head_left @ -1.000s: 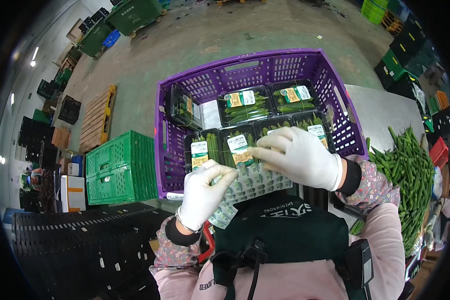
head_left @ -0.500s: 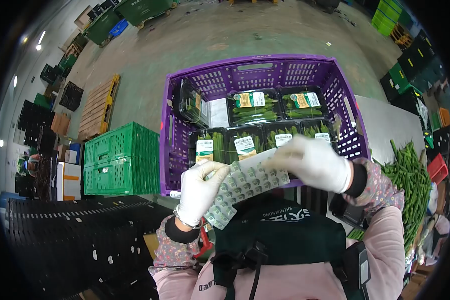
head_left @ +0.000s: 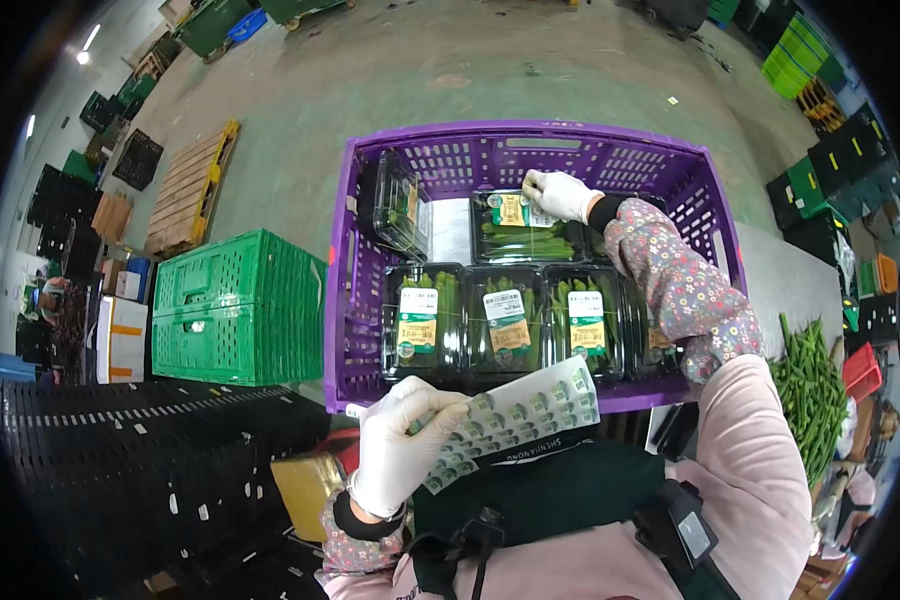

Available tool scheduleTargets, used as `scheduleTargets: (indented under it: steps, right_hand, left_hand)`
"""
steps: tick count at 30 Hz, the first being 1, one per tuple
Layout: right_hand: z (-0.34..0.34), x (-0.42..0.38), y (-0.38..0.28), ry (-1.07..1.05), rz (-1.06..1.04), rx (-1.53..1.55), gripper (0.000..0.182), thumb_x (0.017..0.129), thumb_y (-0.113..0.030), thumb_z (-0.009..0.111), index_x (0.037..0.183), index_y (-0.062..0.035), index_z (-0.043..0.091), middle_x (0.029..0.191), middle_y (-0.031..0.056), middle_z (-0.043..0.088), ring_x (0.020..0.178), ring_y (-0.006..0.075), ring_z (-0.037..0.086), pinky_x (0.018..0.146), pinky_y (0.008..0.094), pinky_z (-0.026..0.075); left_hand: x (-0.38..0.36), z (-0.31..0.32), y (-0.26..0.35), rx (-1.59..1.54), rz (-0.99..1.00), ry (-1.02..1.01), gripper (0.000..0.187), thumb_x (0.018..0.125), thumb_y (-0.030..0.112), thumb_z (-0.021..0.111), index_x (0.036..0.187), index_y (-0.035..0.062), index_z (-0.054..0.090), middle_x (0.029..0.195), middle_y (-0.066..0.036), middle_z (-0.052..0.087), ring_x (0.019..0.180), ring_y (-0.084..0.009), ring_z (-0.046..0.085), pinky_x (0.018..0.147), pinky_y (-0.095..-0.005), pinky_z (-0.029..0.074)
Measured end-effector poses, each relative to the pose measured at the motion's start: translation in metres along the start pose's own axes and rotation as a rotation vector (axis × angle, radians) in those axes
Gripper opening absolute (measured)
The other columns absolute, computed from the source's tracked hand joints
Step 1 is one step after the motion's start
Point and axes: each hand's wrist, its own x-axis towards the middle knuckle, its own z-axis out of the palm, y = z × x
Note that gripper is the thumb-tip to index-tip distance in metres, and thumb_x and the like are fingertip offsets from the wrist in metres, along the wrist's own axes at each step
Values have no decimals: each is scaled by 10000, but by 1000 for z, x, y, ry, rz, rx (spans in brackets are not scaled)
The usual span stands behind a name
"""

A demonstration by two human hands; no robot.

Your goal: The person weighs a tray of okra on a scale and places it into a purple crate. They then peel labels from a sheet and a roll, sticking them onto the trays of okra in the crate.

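My left hand [head_left: 402, 442], in a white glove, holds a sheet of small green stickers [head_left: 518, 418] low in front of my chest. My right hand [head_left: 560, 194], also gloved, reaches far into a purple crate [head_left: 368, 170] and presses its fingertips on the label of a back-row okra tray [head_left: 518, 226]. Three more black trays of okra [head_left: 508, 322] with white and yellow labels lie in the crate's front row. Another tray [head_left: 400, 212] leans on its side at the crate's back left.
A stack of green crates [head_left: 232, 322] stands left of the purple crate. Black folded crates [head_left: 140, 470] fill the lower left. A pile of loose okra [head_left: 818, 390] lies at the right. A wooden pallet [head_left: 192, 186] and more crates sit on the concrete floor beyond.
My right hand has left the sticker sheet and stretched forward to the back-row tray. The left hand keeps the sheet, now lower. The view has shifted so the crate looks nearer.
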Motion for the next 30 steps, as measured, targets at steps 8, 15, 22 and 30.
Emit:
scheduleTargets:
  steps: [8, 15, 22, 30]
  right_hand:
    - [4, 2, -2, 201, -20, -409, 319, 902, -301, 657, 1055, -32, 580, 912, 175, 712, 864, 374, 695, 746, 463, 548]
    - [-75, -60, 88, 47, 89, -281, 239, 930, -259, 618, 1021, -42, 578, 864, 142, 718, 854, 349, 693, 755, 452, 529]
    - [-83, -80, 124, -113, 152, -374, 333, 752, -183, 798, 1005, -76, 609, 874, 126, 704, 890, 336, 685, 756, 419, 523]
    - [-64, -80, 135, 84, 6, -594, 317, 759, -156, 758, 1019, -61, 605, 909, 158, 699, 875, 353, 693, 733, 443, 545]
  left_hand:
    - [-2, -6, 0, 18, -49, -10, 139, 783, -2, 779, 912, 39, 746, 795, -49, 657, 708, -165, 633, 630, -279, 494]
    - [-4, -6, 2, -23, -57, -15, 137, 778, 4, 790, 906, 33, 750, 788, -45, 654, 674, -135, 613, 601, -250, 469]
    - [0, -1, -1, -31, -30, -44, 140, 780, 4, 787, 912, 32, 747, 779, -47, 655, 678, -145, 618, 610, -261, 477]
    - [-4, -2, 2, -20, -63, -42, 142, 781, 24, 791, 915, 44, 749, 784, -42, 655, 692, -150, 624, 626, -267, 486]
